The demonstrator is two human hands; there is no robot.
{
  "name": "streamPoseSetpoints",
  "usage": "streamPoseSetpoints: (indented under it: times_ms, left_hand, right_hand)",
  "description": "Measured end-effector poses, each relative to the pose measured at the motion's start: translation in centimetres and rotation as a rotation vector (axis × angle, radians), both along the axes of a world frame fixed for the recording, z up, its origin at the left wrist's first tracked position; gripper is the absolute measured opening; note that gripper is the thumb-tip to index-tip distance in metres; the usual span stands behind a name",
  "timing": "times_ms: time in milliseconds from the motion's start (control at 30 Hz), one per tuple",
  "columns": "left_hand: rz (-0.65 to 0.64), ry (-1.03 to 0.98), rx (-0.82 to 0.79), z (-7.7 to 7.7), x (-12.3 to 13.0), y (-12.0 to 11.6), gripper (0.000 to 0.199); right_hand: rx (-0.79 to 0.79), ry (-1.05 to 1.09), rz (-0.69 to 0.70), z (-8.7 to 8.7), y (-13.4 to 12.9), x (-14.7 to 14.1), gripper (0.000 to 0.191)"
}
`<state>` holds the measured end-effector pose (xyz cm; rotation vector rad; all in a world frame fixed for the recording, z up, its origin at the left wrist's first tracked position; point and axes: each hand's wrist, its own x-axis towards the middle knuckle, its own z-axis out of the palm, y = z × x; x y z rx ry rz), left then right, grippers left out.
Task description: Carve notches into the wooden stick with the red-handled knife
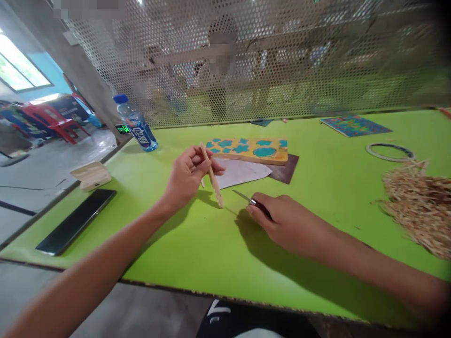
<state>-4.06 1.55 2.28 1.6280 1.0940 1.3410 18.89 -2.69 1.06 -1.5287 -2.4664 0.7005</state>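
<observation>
My left hand [192,171] pinches a thin pale wooden stick [213,178] between thumb and fingers. The stick slants down, and its lower end looks notched or carved. To its right, my right hand [275,211] is closed around the dark handle of a small knife [252,202]. Its narrow blade points left toward the stick's lower end, with a gap between them. Just behind my hands lie a white sheet of paper [243,172], a dark brown square sheet [287,170] and a yellow board with blue patches [250,149].
A heap of wood shavings [419,206] lies at the right, below a tape roll [390,152] and a patterned card [355,126]. At the left are a water bottle [139,126], a small open case [91,175] and a black flat object [77,220]. A perforated metal screen [169,61] borders the green table [183,263].
</observation>
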Motion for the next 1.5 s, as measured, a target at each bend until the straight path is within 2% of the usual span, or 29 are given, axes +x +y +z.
streamPoseSetpoints:
  times_ms: [100, 267, 400, 533, 633, 700, 833, 867, 900, 1033, 1067, 1133, 1300, 1367, 1433, 1500]
  left_hand:
    - [0.002, 0.0, -0.014, 0.5, -0.1, -0.2, 0.016]
    - [0.026, 0.068, 0.004, 1.3, 0.4, -1.1, 0.029]
    - [0.019, 0.116, 0.027, 1.5, 0.7, -1.5, 0.018]
    - [0.004, 0.139, 0.046, 1.3, 0.7, -1.6, 0.015]
    - [0.0, 0.142, 0.06, 1.2, 0.7, -1.7, 0.015]
    - [0.0, 0.136, 0.077, 1.1, 0.7, -1.9, 0.013]
    - [0.007, 0.142, 0.098, 0.9, 0.6, -2.2, 0.012]
    - [0.014, 0.148, 0.096, 0.9, 0.5, -2.2, 0.012]
    - [0.021, 0.155, 0.094, 0.9, 0.5, -2.2, 0.012]
    - [0.047, 0.16, 0.094, 0.9, 0.6, -2.3, 0.012]
    - [0.05, 0.158, 0.096, 0.9, 0.7, -2.4, 0.012]
    - [0.048, 0.153, 0.105, 0.9, 0.9, -2.4, 0.012]
    - [0.025, 0.127, 0.059, 0.7, 1.0, -2.4, 0.009]
    - [0.029, 0.105, 0.022, 0.7, 0.7, -2.4, 0.01]
    - [0.032, 0.09, 0.022, 0.7, 0.3, -2.3, 0.013]
    - [0.022, 0.09, 0.048, 0.8, 0.2, -2.3, 0.015]
  right_hand:
    - [-0.019, -0.022, 0.031, -0.3, -0.3, -0.8, 0.032]
    - [0.013, -0.033, 0.085, -0.6, -0.3, -1.7, 0.034]
    - [0.041, -0.092, 0.094, -0.6, -0.4, -2.4, 0.032]
    - [0.046, -0.162, 0.058, -0.4, -0.9, -3.5, 0.028]
    - [0.018, -0.114, 0.055, -0.4, -0.9, -3.9, 0.03]
    - [-0.054, -0.003, 0.044, -0.5, -0.7, -3.8, 0.032]
    - [-0.448, 0.177, -0.018, -0.6, -0.2, -3.4, 0.038]
    - [-0.491, 0.189, -0.022, -0.6, -0.2, -3.3, 0.039]
    - [-0.461, 0.179, -0.02, -0.7, -0.3, -3.3, 0.039]
    - [-0.049, 0.037, 0.022, -0.7, -0.5, -3.6, 0.031]
    - [-0.027, 0.031, 0.034, -0.7, -0.5, -3.7, 0.031]
    - [-0.163, 0.087, 0.032, -0.4, -0.5, -3.8, 0.031]
    - [-0.884, 0.426, -0.09, 0.8, -0.7, -3.2, 0.029]
    - [-0.979, 0.511, -0.087, 0.9, -0.9, -2.8, 0.031]
    - [-0.863, 0.455, -0.099, 0.6, -0.9, -2.4, 0.033]
    - [-0.608, 0.326, -0.073, 0.1, -0.8, -2.2, 0.033]
